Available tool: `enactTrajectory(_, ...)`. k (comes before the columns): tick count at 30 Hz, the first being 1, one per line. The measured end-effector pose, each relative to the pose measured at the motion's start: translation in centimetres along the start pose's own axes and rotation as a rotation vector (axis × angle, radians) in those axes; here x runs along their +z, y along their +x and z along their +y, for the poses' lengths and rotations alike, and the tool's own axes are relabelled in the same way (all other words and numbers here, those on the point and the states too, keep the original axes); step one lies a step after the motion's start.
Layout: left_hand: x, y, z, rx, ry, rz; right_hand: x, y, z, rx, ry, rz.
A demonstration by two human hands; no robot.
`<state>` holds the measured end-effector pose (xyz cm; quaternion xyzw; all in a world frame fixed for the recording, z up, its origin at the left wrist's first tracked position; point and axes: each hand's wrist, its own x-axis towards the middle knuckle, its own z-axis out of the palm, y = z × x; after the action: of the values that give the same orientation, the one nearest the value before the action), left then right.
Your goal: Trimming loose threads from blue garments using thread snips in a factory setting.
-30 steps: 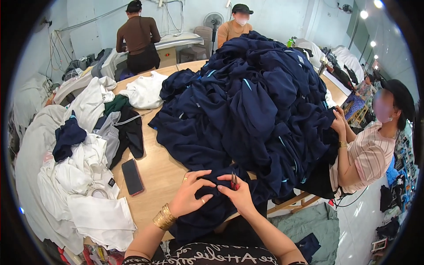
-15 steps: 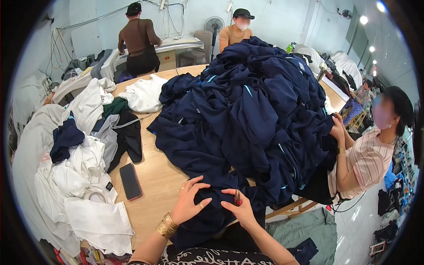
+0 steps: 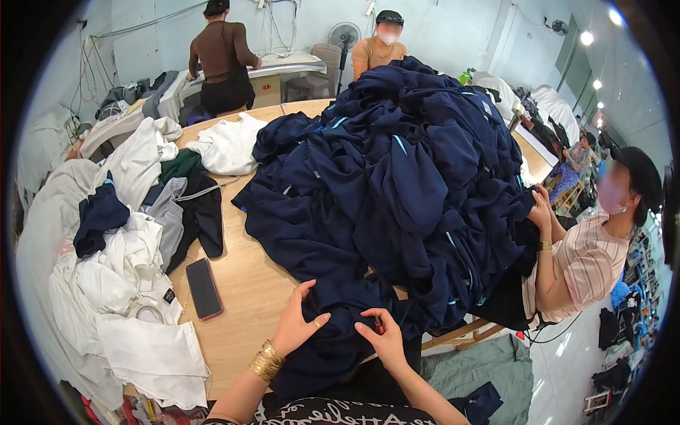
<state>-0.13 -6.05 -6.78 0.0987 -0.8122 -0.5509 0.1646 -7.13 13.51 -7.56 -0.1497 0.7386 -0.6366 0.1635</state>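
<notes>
A dark navy garment (image 3: 333, 333) hangs over the near edge of the wooden table (image 3: 248, 290), below a big heap of navy garments (image 3: 404, 170). My left hand (image 3: 296, 326), with gold bangles on its wrist, presses flat on the cloth with fingers spread. My right hand (image 3: 382, 338) pinches a fold of the same garment; something small and red shows between its fingers, too small to tell what it is.
A phone (image 3: 204, 287) lies on the table left of my hands. White, grey and dark clothes (image 3: 120, 283) are piled at the left. A seated person in a striped top (image 3: 588, 262) handles the heap at the right. Two people stand at the far side.
My hands have shifted a little along the navy garment, the left spreading flat. The view has tilted slightly, so the table sits higher in the picture.
</notes>
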Motion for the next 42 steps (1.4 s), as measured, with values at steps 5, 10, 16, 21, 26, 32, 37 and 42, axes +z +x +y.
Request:
enactTrajectory(5,-0.3,-0.3,1.2,-0.037,0.066,-0.007,-0.3,0.0,-2.2,-0.141,-0.399,0.203)
enactTrajectory(10,-0.1,-0.6,1.2,0.01,0.108,-0.031,0.2,-0.6,-2.6,-0.245,-0.493,0.261)
enactTrajectory(16,0.6,-1.1,0.8,0.05,0.136,-0.017,0.7,-0.8,-2.6,-0.232,-0.498,0.175)
enactTrajectory(21,0.7,-1.5,1.4,0.07,0.135,-0.011,0.5,-0.9,-2.5,-0.224,-0.517,0.16)
enactTrajectory(26,0.9,-1.4,1.1,0.073,0.14,-0.01,0.5,-0.6,-2.4,-0.185,-0.499,0.131)
enactTrajectory(32,1.2,-1.7,1.0,0.094,0.15,-0.001,0.5,-1.1,-1.9,-0.222,-0.542,0.168)
enactTrajectory(37,1.1,-1.9,1.2,0.076,0.153,0.002,0.4,-0.9,-1.6,-0.242,-0.539,0.147)
enactTrajectory(42,1.2,-1.9,1.2,0.083,0.164,0.002,0.3,-1.0,-2.0,-0.139,-0.485,0.095)
